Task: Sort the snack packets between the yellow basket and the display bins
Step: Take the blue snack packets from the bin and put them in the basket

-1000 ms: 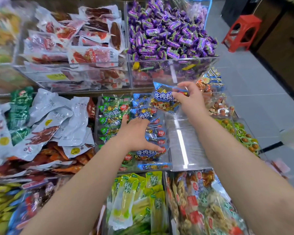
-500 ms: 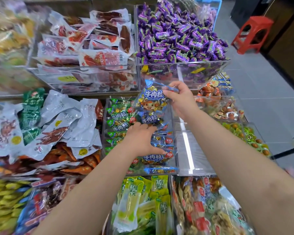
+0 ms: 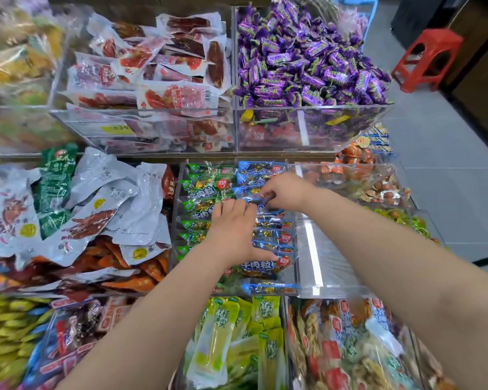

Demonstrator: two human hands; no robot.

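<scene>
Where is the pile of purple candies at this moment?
In the head view, the purple candies fill the upper clear bin right of centre, between the red meat packets and the red stool.

"牛肉粒" on blue packet (image 3: 261, 267); "Krokant" on purple candies (image 3: 273, 102).

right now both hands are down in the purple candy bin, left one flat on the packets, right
No: the head view shows the left hand and right hand in the bin of blue and green beef packets, left one flat on the packets.
</scene>
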